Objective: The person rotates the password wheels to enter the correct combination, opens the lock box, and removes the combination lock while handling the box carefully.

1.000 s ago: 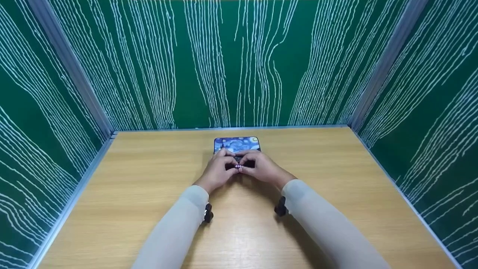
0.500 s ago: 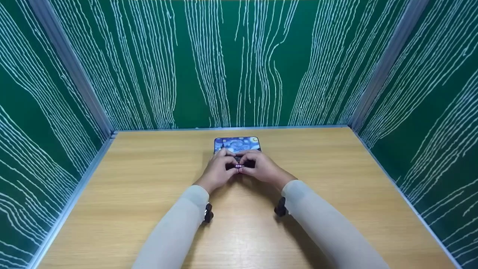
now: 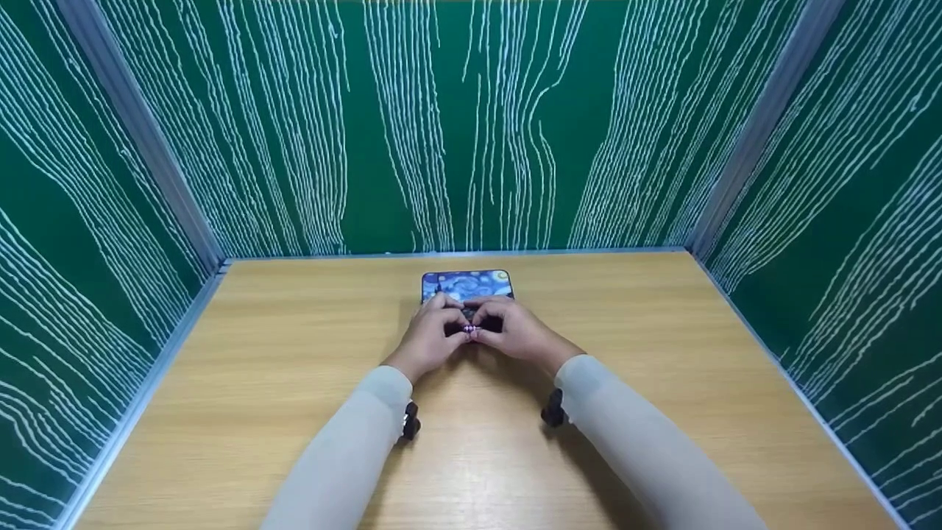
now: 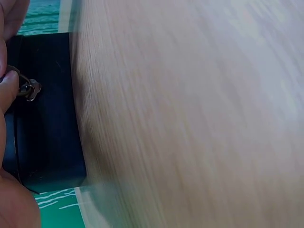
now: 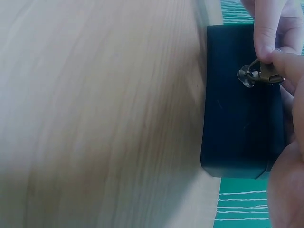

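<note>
A box (image 3: 467, 284) with a blue swirling-sky picture on its lid stands on the wooden table, its front towards me. In both wrist views its dark side (image 5: 237, 128) carries a metal clasp (image 5: 270, 74) with a wire loop hooked at a small fitting. My left hand (image 3: 429, 333) and right hand (image 3: 519, 333) meet at the box's front edge and pinch the clasp between thumbs and index fingers. Their other fingers rest along the lid. In the left wrist view the left thumb (image 4: 8, 90) lies against the loop; fingers hide much of the clasp.
The wooden table (image 3: 294, 383) spreads out around the box. Green walls (image 3: 383, 132) with white wavy lines rise at the back and both sides, joined by grey metal posts (image 3: 158, 147). Dark wrist devices (image 3: 411, 421) sit at both cuffs.
Both hands stay in place at the front of the box. Only slight finger movement shows at the clasp.
</note>
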Demonstrator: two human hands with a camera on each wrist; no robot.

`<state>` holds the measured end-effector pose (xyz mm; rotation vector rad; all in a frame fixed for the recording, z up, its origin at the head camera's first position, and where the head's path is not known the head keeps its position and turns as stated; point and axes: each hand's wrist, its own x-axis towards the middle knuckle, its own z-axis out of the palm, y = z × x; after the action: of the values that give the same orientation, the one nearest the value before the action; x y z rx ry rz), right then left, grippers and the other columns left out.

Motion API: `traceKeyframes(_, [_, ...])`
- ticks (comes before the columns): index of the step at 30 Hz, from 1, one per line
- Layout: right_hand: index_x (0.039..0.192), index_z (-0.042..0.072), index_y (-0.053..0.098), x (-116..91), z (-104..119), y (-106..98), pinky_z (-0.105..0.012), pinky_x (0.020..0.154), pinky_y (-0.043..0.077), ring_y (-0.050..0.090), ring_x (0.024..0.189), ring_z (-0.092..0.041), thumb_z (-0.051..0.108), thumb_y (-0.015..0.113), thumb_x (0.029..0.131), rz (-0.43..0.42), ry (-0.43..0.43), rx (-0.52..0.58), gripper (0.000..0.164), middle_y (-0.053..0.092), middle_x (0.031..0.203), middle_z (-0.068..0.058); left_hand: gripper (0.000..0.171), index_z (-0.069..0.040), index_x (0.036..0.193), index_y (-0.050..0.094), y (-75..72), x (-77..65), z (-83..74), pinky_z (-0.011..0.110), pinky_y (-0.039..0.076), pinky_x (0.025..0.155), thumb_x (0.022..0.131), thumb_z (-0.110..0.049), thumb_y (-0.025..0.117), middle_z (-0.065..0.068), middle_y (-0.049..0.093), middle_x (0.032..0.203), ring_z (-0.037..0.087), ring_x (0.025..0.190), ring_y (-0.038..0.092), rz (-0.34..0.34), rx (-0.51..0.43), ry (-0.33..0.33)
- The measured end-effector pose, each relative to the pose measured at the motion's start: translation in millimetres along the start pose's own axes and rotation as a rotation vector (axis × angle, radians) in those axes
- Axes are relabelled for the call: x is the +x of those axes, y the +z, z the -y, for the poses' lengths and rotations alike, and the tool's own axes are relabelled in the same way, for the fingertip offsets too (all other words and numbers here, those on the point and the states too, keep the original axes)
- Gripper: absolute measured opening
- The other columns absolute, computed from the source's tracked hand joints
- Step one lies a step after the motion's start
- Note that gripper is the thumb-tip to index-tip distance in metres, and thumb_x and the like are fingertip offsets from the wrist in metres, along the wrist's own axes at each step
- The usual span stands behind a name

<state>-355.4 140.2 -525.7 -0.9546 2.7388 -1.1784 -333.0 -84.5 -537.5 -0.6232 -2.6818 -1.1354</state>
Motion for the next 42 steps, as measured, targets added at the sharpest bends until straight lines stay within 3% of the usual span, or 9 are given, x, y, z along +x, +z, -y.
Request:
traceKeyframes(11, [0.109,0.014,0.079,-1.1,0.2,-1.0,-0.056,0.134,0.042,0.060,0.154,-0.038,0.015,0.083,0.104,-0.002,-0.029,0.012,0.007,0.069,0.160,-0.011,0.008,-0.017,0.101,0.082,1.3,-0.1,1.1,0.050,0.046,0.119,0.101,-0.022,0.088,0.001,0.062,0.132,0.028,0.133,0.059,0.016,0.007,-0.032])
traceKeyframes(18, [0.109,0.011,0.081,2.8,-1.9,0.5,-0.056,0.133,0.043,0.062,0.152,-0.038,0.015,0.082,0.105,0.000,-0.060,-0.016,0.006,0.071,0.157,-0.014,0.010,-0.014,0.099,0.082,0.1,0.6,0.0,0.050,0.046,0.117,0.100,-0.021,0.088,0.005,0.064,0.132,0.031,0.133,0.060,0.005,0.018,-0.008])
traceKeyframes(26, [0.110,0.016,0.082,1.2,-0.1,0.5,-0.057,0.135,0.041,0.060,0.154,-0.038,0.022,0.079,0.108,0.010,-0.025,-0.016,0.007,0.069,0.160,-0.010,0.007,-0.016,0.100,0.083,0.0,0.8,-0.4,0.049,0.046,0.117,0.101,-0.021,0.087,0.002,0.063,0.131,0.028,0.132,0.059,0.012,0.013,-0.020])
traceKeyframes(34, [0.113,0.014,0.079,0.6,-2.0,1.6,-0.057,0.133,0.043,0.062,0.152,-0.038,0.017,0.084,0.104,0.002,-0.054,0.005,0.011,0.070,0.157,-0.013,0.009,-0.014,0.102,0.083,0.3,1.1,0.3,0.049,0.045,0.119,0.100,-0.021,0.088,0.003,0.063,0.131,0.030,0.133,0.059,0.014,0.009,-0.024])
traceKeyframes(42, [0.111,0.015,0.082,0.6,0.0,0.4,-0.056,0.134,0.042,0.060,0.154,-0.037,0.019,0.082,0.106,0.015,-0.017,-0.005,0.007,0.069,0.160,-0.010,0.005,-0.016,0.103,0.083,-0.4,0.9,0.5,0.049,0.045,0.120,0.101,-0.019,0.087,0.002,0.062,0.132,0.028,0.134,0.059,0.032,0.005,-0.043])
